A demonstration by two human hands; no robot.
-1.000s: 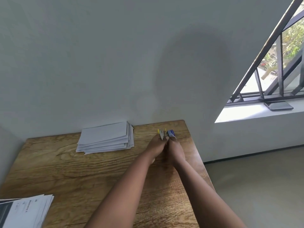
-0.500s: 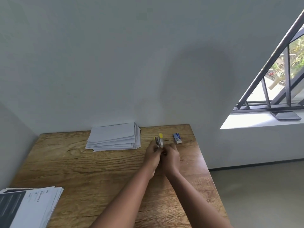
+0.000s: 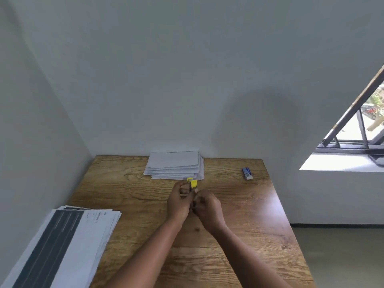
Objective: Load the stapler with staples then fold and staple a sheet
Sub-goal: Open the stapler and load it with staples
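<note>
Wooden worktop (image 3: 239, 215), mid-centre: left hand (image 3: 178, 204) and right hand (image 3: 207, 208) both grasp the yellow stapler (image 3: 192, 183). Loading step; staples must seat next.

— Where does everything sit relative to the stapler (image 3: 192, 184)?

— It's held over the table (image 3: 239, 215) between both hands (image 3: 179, 204). The folded sheets (image 3: 174, 165) lie just behind it, the staple box (image 3: 247, 173) well to its right, the printed stack (image 3: 62, 246) near and left.
</note>
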